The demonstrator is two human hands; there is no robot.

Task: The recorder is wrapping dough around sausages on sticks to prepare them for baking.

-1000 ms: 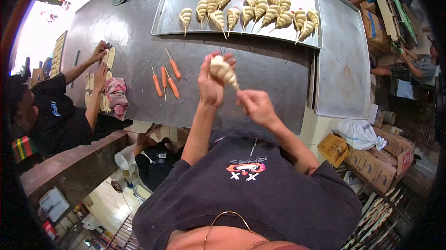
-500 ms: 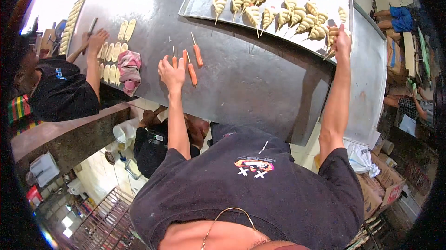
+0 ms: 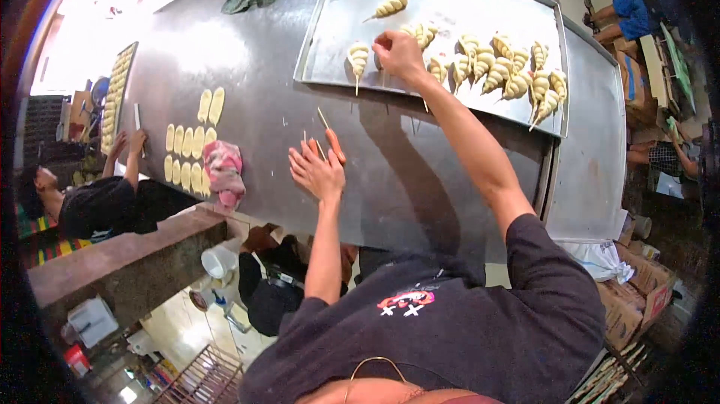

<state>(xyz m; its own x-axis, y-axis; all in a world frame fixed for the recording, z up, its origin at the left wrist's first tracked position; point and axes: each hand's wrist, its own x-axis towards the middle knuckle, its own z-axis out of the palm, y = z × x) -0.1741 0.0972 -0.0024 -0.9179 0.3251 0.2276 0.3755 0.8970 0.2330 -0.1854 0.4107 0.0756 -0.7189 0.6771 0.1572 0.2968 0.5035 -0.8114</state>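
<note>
Sausages [image 3: 335, 147] partly under left hand [image 3: 318, 173]

Sausages [image 3: 335, 147] lie on the table [image 3: 255, 119], before the tray [image 3: 480, 6] holding dough twists [image 3: 498, 72].

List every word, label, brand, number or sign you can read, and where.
Nothing clear enough to quote.
Black shirt: pink-and-white graphic with two crosses; lettering too small to read.
Cardboard boxes: printed marks, too blurred to read.
White sack: any print unreadable.
Metal tray, spiral dough pieces: none visible.
</note>
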